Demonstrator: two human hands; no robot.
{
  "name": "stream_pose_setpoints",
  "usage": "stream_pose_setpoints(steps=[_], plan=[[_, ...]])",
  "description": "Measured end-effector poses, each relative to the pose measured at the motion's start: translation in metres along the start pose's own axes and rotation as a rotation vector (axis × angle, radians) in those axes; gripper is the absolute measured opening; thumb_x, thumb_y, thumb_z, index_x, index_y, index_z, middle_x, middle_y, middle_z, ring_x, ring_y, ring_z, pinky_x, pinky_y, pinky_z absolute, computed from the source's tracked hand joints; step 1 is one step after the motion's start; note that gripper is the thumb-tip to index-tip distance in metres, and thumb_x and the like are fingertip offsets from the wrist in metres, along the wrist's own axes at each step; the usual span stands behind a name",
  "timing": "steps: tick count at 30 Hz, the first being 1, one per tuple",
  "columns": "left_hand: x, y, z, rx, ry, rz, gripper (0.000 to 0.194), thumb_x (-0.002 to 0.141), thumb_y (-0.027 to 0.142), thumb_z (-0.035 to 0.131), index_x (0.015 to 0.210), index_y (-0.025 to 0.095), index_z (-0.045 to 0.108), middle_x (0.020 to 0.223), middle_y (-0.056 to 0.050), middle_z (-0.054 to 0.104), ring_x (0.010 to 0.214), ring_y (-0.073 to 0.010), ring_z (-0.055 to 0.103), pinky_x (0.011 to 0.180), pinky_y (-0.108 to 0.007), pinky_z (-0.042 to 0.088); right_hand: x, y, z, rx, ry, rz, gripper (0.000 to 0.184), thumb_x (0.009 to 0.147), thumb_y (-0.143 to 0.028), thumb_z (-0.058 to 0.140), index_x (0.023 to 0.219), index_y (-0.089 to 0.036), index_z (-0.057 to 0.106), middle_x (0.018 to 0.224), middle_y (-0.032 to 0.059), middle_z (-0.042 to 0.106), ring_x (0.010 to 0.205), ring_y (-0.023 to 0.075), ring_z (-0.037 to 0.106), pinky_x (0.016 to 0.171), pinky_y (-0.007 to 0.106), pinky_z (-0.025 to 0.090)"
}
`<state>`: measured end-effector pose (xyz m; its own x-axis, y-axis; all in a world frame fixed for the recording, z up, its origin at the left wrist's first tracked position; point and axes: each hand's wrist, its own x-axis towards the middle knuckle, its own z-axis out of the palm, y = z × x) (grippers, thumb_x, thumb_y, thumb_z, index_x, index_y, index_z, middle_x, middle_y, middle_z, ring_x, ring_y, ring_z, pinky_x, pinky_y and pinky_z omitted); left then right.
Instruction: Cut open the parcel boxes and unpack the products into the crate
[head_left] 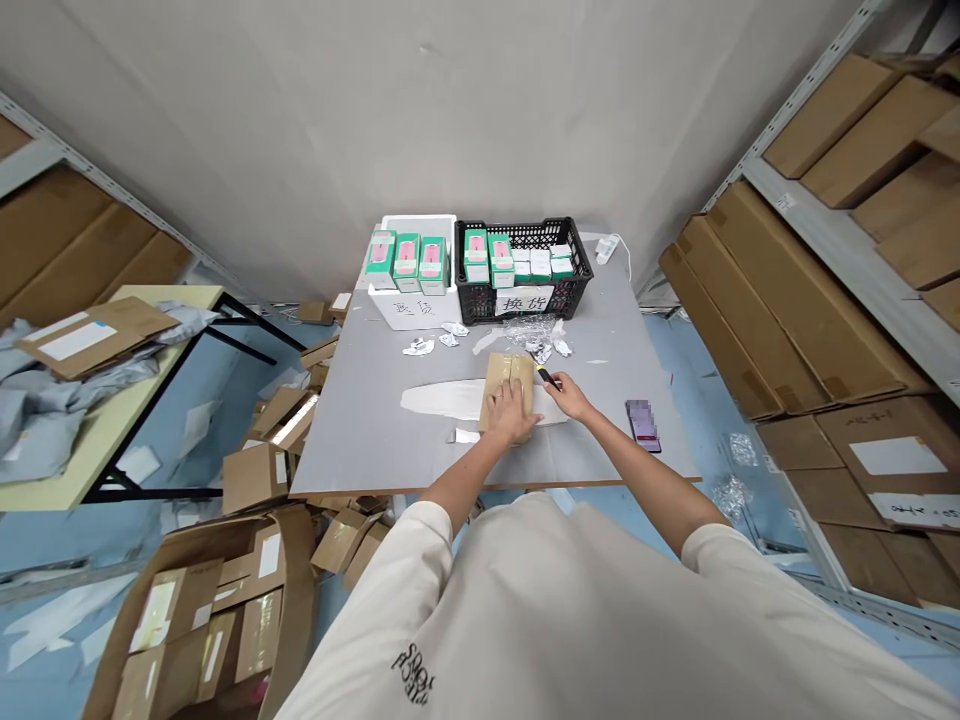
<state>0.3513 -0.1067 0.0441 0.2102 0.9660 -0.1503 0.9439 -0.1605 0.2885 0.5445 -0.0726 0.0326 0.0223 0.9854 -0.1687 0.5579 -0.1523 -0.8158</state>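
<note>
My left hand lies flat on a taped cardboard parcel, which sits on a grey table. My right hand grips a yellow utility knife, whose tip is at the parcel's right edge. A white sheet lies under and beside the parcel. Farther back, crumpled clear plastic and torn white scraps lie on the tabletop.
Green-and-white boxes fill a black plastic crate and a white foam box at the table's far edge. A phone lies to the right. Shelves of cartons stand right; flattened cardboard lies left.
</note>
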Motion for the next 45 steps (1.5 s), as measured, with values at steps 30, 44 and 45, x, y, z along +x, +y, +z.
stream_pose_setpoints(steps=[30,44,45], plan=[[0.015,-0.04,-0.01,0.223,-0.063,0.376,0.07,0.077,0.017,0.076,0.139,0.013,0.044,0.133,-0.018,0.057,0.122,-0.0303,0.06,0.113,-0.04,0.035,-0.008,0.023,-0.062,0.064,-0.361,0.019,0.032,0.094,-0.044,0.064,0.116,-0.021,0.065,0.09,0.0046,0.073,0.065,0.0145,0.065,0.057,0.023,0.051],[0.008,-0.048,-0.002,0.204,-0.009,0.401,0.065,0.08,0.022,0.077,0.136,0.02,0.045,0.133,-0.014,0.055,0.124,-0.0303,0.057,0.115,-0.043,0.034,0.048,-0.006,-0.066,-0.669,-0.461,-0.343,0.017,0.091,-0.028,0.064,0.102,-0.027,0.077,0.101,0.0079,0.077,0.097,0.0272,0.067,0.084,0.034,0.042],[0.007,-0.048,-0.003,0.202,-0.011,0.402,0.065,0.08,0.022,0.076,0.137,0.019,0.045,0.133,-0.015,0.054,0.125,-0.0303,0.056,0.116,-0.043,0.034,0.049,-0.006,-0.064,-0.612,-0.452,-0.314,0.013,0.088,-0.027,0.068,0.098,-0.028,0.077,0.096,0.0075,0.077,0.096,0.0276,0.067,0.085,0.034,0.042]])
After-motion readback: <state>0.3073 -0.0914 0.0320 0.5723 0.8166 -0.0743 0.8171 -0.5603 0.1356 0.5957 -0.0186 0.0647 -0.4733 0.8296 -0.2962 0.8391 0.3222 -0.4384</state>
